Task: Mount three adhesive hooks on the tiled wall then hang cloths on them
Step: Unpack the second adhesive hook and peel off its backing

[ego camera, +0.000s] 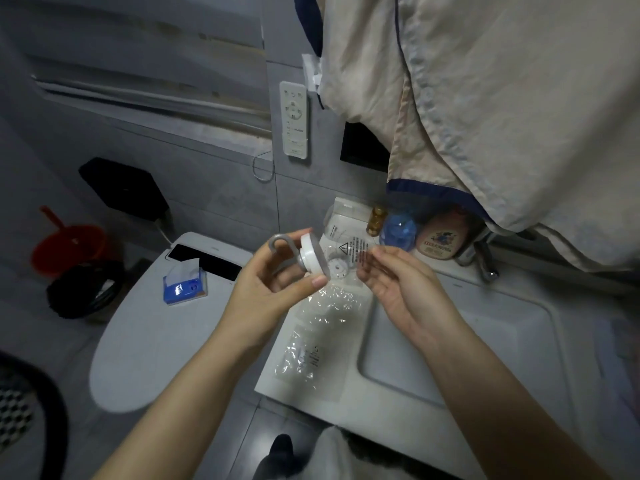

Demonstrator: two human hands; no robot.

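My left hand point(266, 278) pinches a round white adhesive hook point(311, 252) with a grey curved hook arm, held above the sink's left rim. My right hand point(391, 275) pinches a thin clear film point(360, 252) printed with a warning triangle, just right of the hook's disc. Clear plastic packaging point(322, 327) lies on the sink rim point(346, 393) below. Beige cloths with a dark blue edge point(485, 116) hang at the upper right against the grey tiled wall point(221, 188).
A white toilet lid point(145, 341) carries a blue tissue pack point(185, 284). A white remote point(294, 119) hangs on the wall. Bottles point(440, 237) and a tap point(485, 261) stand behind the basin. A red bucket point(69, 247) and black bin point(83, 289) sit at left.
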